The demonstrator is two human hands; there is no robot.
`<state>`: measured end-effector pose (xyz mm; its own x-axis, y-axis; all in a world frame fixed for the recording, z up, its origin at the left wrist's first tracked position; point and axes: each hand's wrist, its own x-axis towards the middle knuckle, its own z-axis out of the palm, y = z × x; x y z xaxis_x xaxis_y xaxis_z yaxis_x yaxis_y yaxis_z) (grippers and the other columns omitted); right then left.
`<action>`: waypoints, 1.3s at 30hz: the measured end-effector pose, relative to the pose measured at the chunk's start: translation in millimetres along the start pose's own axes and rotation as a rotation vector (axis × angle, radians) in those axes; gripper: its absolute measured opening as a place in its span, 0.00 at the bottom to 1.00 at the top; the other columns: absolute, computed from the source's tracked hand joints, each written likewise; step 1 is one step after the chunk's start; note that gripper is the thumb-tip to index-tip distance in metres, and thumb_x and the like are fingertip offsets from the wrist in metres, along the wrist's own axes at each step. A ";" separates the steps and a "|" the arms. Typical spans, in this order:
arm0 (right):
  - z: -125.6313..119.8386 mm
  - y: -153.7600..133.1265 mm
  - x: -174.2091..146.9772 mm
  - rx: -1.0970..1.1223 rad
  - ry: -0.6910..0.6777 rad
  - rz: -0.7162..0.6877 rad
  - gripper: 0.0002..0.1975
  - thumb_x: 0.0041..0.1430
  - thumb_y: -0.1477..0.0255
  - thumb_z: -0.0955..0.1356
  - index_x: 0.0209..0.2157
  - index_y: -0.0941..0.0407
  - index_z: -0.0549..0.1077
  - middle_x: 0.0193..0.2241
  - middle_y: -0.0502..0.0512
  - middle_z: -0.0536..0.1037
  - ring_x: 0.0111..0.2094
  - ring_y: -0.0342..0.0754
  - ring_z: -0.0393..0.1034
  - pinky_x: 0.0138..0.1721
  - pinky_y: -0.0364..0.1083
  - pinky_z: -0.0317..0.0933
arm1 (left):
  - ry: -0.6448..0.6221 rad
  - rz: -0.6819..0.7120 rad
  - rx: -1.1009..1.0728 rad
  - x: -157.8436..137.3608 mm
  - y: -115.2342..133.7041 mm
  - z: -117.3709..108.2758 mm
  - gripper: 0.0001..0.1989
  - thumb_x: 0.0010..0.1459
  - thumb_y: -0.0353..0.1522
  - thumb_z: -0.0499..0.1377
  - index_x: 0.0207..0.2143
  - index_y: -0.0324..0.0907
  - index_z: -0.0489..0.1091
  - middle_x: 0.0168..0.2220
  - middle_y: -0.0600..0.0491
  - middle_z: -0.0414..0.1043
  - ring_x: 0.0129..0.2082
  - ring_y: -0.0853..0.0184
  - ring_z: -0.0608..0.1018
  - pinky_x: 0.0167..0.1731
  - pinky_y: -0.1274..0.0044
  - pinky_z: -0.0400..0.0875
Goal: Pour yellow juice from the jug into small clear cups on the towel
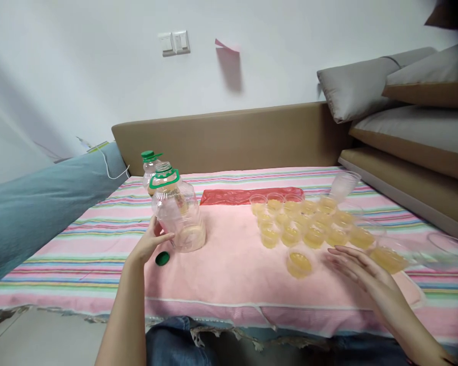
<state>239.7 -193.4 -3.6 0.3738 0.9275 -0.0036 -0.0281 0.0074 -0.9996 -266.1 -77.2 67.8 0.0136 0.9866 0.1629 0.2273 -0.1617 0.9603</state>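
A clear plastic jug with a green handle ring and no cap stands upright, a little pale liquid at its bottom. My left hand grips its lower left side, thumb in front and fingers partly hidden behind. A loose green cap lies just below that hand. My right hand is open, its fingers stretched out beside a clear cup of yellow liquid and apart from it. Beyond this cup, several similar filled cups stand close together in rows.
A second jug with a green cap stands behind the first. A red plastic bag lies flat behind the cups. Nested clear cups stand at the back right. The pink mat covers a striped cloth. Cushions are piled on the right.
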 end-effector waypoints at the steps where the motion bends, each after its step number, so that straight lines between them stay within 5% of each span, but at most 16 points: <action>1: -2.1 3.3 1.0 -0.017 -0.009 0.006 0.25 0.46 0.54 0.74 0.43 0.53 0.74 0.45 0.59 0.79 0.49 0.62 0.73 0.58 0.61 0.60 | 0.003 0.002 -0.009 -1.1 1.4 1.2 0.44 0.44 0.39 0.70 0.61 0.49 0.54 0.61 0.44 0.61 0.62 0.51 0.63 0.56 0.62 0.66; 5: -7.0 11.6 5.1 -0.042 -0.040 0.009 0.24 0.45 0.53 0.74 0.39 0.55 0.76 0.43 0.60 0.80 0.47 0.61 0.74 0.57 0.61 0.61 | 0.125 0.076 0.025 -7.5 13.7 1.5 0.48 0.46 0.42 0.67 0.64 0.52 0.45 0.66 0.42 0.50 0.64 0.49 0.61 0.59 0.55 0.60; 9: -6.7 11.9 8.2 -0.070 -0.063 -0.011 0.24 0.45 0.53 0.74 0.39 0.55 0.76 0.41 0.61 0.80 0.44 0.60 0.75 0.52 0.59 0.64 | 0.412 0.258 0.262 -24.7 50.2 6.0 0.53 0.41 0.37 0.71 0.63 0.56 0.41 0.69 0.47 0.41 0.65 0.52 0.58 0.59 0.55 0.58; 11: -5.6 13.1 10.3 -0.091 -0.088 -0.039 0.23 0.45 0.54 0.74 0.38 0.55 0.77 0.41 0.61 0.80 0.44 0.60 0.75 0.51 0.59 0.65 | 0.601 0.466 0.105 -36.5 75.6 20.1 0.45 0.42 0.34 0.70 0.59 0.56 0.50 0.65 0.52 0.48 0.55 0.59 0.71 0.45 0.66 0.72; 13: -3.7 16.5 13.1 -0.105 -0.124 -0.064 0.21 0.44 0.56 0.75 0.36 0.55 0.77 0.41 0.61 0.80 0.43 0.59 0.75 0.50 0.58 0.65 | 0.548 0.665 -0.165 -48.8 99.2 46.1 0.26 0.49 0.34 0.65 0.50 0.52 0.61 0.50 0.56 0.67 0.37 0.67 0.77 0.30 0.75 0.73; 15: -0.6 21.2 15.9 -0.117 -0.168 -0.080 0.19 0.44 0.59 0.75 0.36 0.55 0.76 0.40 0.60 0.80 0.42 0.57 0.75 0.48 0.56 0.67 | 0.474 0.789 -0.271 -60.1 115.0 82.7 0.22 0.48 0.29 0.65 0.46 0.48 0.65 0.33 0.56 0.72 0.31 0.67 0.75 0.27 0.76 0.69; 19: 10.4 26.1 17.4 -0.138 -0.225 -0.094 0.20 0.42 0.66 0.76 0.39 0.55 0.75 0.40 0.59 0.80 0.42 0.55 0.75 0.42 0.53 0.70 | -0.052 0.451 -0.185 -73.1 110.3 168.8 0.11 0.57 0.33 0.59 0.43 0.50 0.67 0.35 0.53 0.73 0.31 0.67 0.75 0.31 0.73 0.71; 22: 21.9 22.5 13.6 -0.155 -0.240 -0.109 0.22 0.41 0.70 0.75 0.42 0.54 0.74 0.44 0.59 0.79 0.45 0.55 0.74 0.41 0.51 0.69 | -0.307 0.177 -0.017 -74.4 81.7 224.1 0.17 0.56 0.34 0.59 0.49 0.46 0.63 0.45 0.49 0.71 0.38 0.66 0.75 0.40 0.71 0.70; 25: 33.2 16.7 8.7 -0.158 -0.248 -0.123 0.23 0.42 0.71 0.75 0.44 0.53 0.73 0.47 0.58 0.78 0.47 0.54 0.73 0.42 0.50 0.69 | -0.333 -0.084 -0.092 -75.7 52.4 260.7 0.24 0.51 0.32 0.61 0.51 0.44 0.59 0.48 0.45 0.69 0.42 0.64 0.74 0.43 0.69 0.69; 29: 43.3 11.1 6.1 -0.134 -0.232 -0.128 0.24 0.42 0.68 0.75 0.44 0.54 0.72 0.47 0.59 0.78 0.46 0.54 0.74 0.43 0.51 0.70 | -0.376 -0.278 -0.276 -79.4 38.0 280.4 0.25 0.48 0.32 0.61 0.49 0.43 0.57 0.51 0.42 0.67 0.45 0.63 0.73 0.48 0.68 0.66; 39: 43.5 4.3 6.8 -0.113 -0.125 -0.155 0.24 0.39 0.68 0.77 0.41 0.54 0.73 0.44 0.58 0.79 0.44 0.55 0.75 0.40 0.50 0.71 | -0.421 -0.214 -0.295 -82.6 51.3 290.8 0.27 0.50 0.30 0.59 0.51 0.46 0.54 0.58 0.43 0.64 0.55 0.60 0.71 0.54 0.66 0.62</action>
<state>201.8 -170.8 -6.6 0.2479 0.9575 0.1472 0.1275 0.1184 -0.9848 27.6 -160.0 37.8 0.3987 0.9127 -0.0897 -0.0132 0.1036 0.9945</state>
